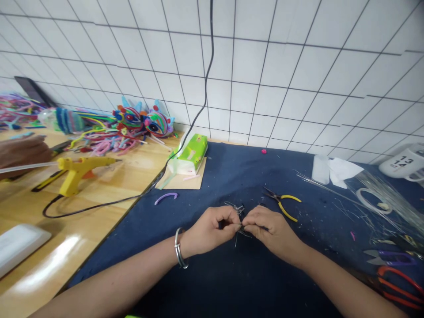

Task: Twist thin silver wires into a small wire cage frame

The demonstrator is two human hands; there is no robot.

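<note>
My left hand [215, 227], with a silver bangle at the wrist, pinches a small piece of bent wire work [239, 209] between thumb and forefinger. From the other side my right hand [270, 227] pinches the same piece, the fingertips of both hands almost meeting. Thin silvery wire ends stick out above and below the fingers; the rest of the piece is hidden by them. Just beyond my right hand lie pliers [281, 201] with yellow handles, their jaws pointing left. Beneath everything is a dark blue cloth [212, 282].
A yellow glue gun [76, 172] rests on the wooden table, its black cord running across. Another person's hand [24, 152] is at far left. A tissue pack [190, 152] stands behind. Loose wires [392, 196], purple snips [391, 257], red-handled scissors [399, 282] and a mug [402, 164] are right.
</note>
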